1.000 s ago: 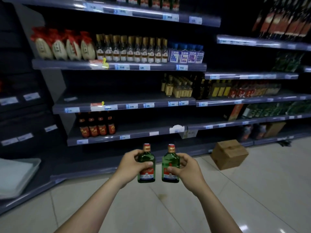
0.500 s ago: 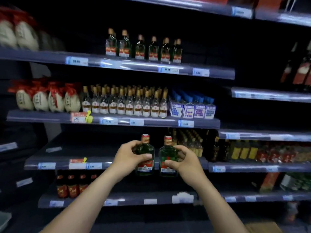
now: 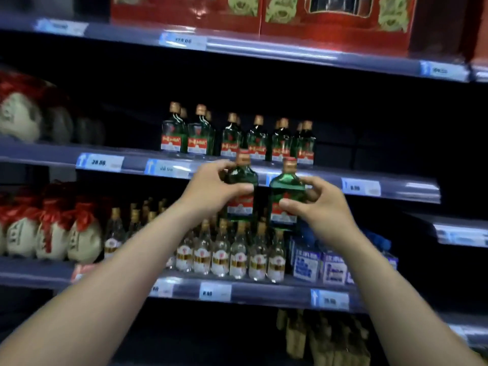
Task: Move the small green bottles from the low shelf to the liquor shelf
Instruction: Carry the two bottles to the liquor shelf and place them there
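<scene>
My left hand (image 3: 211,184) grips a small green bottle (image 3: 241,188) with a red-and-white label and a red cap, held upright. My right hand (image 3: 320,204) grips a second small green bottle (image 3: 285,194) of the same kind, just to the right of the first. Both bottles hang in front of the edge of the liquor shelf (image 3: 396,190), a little below its top. On that shelf stands a row of several matching green bottles (image 3: 237,138), directly behind and above my hands. To the right of that row the shelf looks dark and bare.
Red gift boxes (image 3: 264,11) fill the top shelf. The shelf below my hands holds clear bottles with gold caps (image 3: 227,254), blue cartons (image 3: 319,265) and white jars with red cloth tops (image 3: 52,233). Another shelf edge (image 3: 459,233) juts out at the right.
Both hands have risen with the bottles, from floor level past the lower shelves to the edge of the shelf with the green bottles. The view has tilted upward and moved closer.
</scene>
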Action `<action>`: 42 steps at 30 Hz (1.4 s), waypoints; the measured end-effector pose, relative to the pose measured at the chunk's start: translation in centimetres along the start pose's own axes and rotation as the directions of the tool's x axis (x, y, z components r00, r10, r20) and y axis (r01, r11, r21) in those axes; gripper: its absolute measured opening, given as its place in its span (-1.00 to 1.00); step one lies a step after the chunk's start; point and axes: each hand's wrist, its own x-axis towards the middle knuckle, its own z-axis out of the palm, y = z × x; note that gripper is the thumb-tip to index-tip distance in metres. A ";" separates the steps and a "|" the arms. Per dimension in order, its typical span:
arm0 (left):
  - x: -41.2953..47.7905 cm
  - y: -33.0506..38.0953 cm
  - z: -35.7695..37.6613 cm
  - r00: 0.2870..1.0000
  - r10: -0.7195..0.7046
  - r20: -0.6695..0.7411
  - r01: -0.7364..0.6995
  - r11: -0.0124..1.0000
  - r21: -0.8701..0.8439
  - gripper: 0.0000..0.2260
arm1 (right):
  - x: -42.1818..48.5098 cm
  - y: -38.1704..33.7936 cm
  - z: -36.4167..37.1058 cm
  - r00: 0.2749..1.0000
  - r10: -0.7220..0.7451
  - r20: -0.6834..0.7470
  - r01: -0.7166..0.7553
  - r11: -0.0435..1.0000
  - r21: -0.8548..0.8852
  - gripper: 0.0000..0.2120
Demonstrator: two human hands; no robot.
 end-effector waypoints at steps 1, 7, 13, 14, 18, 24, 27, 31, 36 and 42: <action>2.1 0.3 -0.6 0.999 0.046 -0.025 -0.046 0.999 0.000 -0.66 | 2.1 -0.5 0.1 0.999 -0.038 -0.012 0.038 0.999 -0.016 -0.53; 12.6 2.1 -2.7 0.983 0.116 -0.144 -0.119 0.993 -0.012 -0.62 | 12.2 -3.1 0.7 0.974 -0.219 -0.061 0.215 0.974 -0.065 -0.51; 16.3 0.8 -1.9 0.978 0.137 -0.160 -0.123 0.988 0.097 -0.76 | 17.0 -2.5 1.8 0.975 -0.215 -0.051 0.209 0.974 -0.091 -0.53; 16.5 0.4 -1.8 0.981 0.117 -0.157 -0.100 0.989 0.109 -0.70 | 17.3 -2.0 2.0 0.978 -0.205 -0.035 0.201 0.975 -0.096 -0.53; 16.4 -0.7 -1.5 0.992 -0.001 -0.128 0.020 0.989 0.145 -0.35 | 18.2 -0.2 2.4 0.985 -0.172 0.010 0.172 0.979 -0.109 -0.49; 16.3 -1.3 -1.4 0.994 0.014 -0.109 0.016 0.961 0.276 -0.26 | 19.0 0.8 2.7 0.989 -0.135 0.058 0.142 0.981 -0.133 -0.34; 15.9 -1.3 -1.3 0.990 0.081 -0.113 -0.033 0.925 0.378 -0.26 | 19.2 0.7 2.8 0.988 -0.123 0.098 0.136 0.980 -0.147 -0.51; 15.4 -1.2 -1.4 0.977 0.164 -0.134 -0.077 0.864 0.497 -0.18 | 19.4 0.8 2.6 0.987 -0.129 0.097 0.147 0.968 -0.202 -0.25; 15.7 -0.5 -2.0 0.970 0.192 -0.148 -0.080 0.829 0.554 -0.14 | 19.5 0.7 2.4 0.989 -0.093 0.114 0.111 0.981 -0.157 -0.23; 16.4 -0.7 -3.3 0.976 0.207 -0.065 -0.142 0.833 0.535 -0.06 | 19.7 0.7 2.9 0.985 -0.107 0.135 0.127 0.980 -0.150 -0.19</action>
